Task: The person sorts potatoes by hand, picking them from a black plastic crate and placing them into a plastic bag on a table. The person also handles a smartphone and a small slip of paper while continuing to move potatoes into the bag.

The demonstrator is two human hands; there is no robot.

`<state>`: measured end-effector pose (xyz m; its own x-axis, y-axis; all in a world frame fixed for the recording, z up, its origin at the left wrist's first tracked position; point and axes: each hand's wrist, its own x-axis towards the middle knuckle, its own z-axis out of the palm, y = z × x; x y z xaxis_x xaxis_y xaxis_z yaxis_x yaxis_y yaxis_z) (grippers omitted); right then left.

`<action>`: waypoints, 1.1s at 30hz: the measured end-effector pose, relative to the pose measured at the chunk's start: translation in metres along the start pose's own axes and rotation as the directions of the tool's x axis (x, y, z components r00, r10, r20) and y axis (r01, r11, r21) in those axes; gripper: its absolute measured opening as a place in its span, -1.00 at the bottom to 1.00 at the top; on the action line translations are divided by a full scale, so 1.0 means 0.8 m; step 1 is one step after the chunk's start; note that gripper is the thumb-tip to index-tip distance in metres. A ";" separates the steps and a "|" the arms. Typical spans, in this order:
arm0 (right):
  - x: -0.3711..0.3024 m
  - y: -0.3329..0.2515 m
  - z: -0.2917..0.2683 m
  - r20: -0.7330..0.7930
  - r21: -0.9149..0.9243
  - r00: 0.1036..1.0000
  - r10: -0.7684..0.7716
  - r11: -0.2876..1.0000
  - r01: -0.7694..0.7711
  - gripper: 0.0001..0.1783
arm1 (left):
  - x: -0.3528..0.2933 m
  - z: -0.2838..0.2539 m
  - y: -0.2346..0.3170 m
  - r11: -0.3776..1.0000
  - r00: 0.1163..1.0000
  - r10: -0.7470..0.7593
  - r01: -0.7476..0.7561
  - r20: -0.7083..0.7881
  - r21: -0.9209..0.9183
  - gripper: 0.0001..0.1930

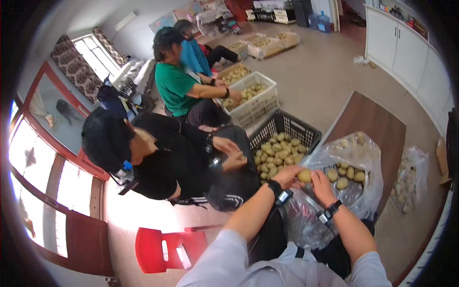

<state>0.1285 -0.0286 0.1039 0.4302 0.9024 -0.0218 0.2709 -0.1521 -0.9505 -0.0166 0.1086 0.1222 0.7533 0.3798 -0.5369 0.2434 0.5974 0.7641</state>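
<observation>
In front of me, both hands meet at one oval, greenish-brown kiwi fruit (pixel 304 175). My left hand (pixel 288 177) grips it from the left, fingers closed. On its other side my right hand (pixel 323 188) also has its fingers closed against the fruit. Below and right of the hands spreads a clear plastic bag (pixel 370 152), its mouth open, with several kiwi fruits (pixel 342 183) inside. Just beyond my left hand stands a black plastic crate (pixel 310 134) heaped with more kiwi fruits (pixel 282 152).
A brown tabletop (pixel 366 117) lies beyond the bag. At my left a person in black (pixel 177 153) sits close to the crate. Farther off, a person in green (pixel 174 86) reaches into a white crate (pixel 258 107). A red chair (pixel 158 239) stands lower left.
</observation>
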 end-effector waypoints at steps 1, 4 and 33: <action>0.001 0.002 -0.006 0.008 -0.014 0.999 0.041 0.999 -0.041 -0.67 | 0.006 -0.007 0.005 0.999 1.000 0.008 -0.010 -0.024 -0.049 -0.64; 0.001 0.034 -0.025 -0.112 -0.381 0.994 -0.008 0.924 -0.036 -0.64 | 0.016 -0.018 0.009 0.982 0.989 0.085 -0.103 -0.120 -0.156 -0.63; -0.035 0.093 -0.057 -0.070 -0.928 0.970 -0.234 0.371 0.022 -0.74 | 0.113 -0.183 -0.100 0.675 0.710 0.646 -0.362 -0.279 0.642 -0.66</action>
<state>0.1761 -0.0839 0.0478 0.4145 0.8824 0.2226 0.9095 -0.4105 -0.0659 -0.0577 0.1985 -0.0396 0.5216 0.8531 0.0128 0.2840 -0.1877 0.9403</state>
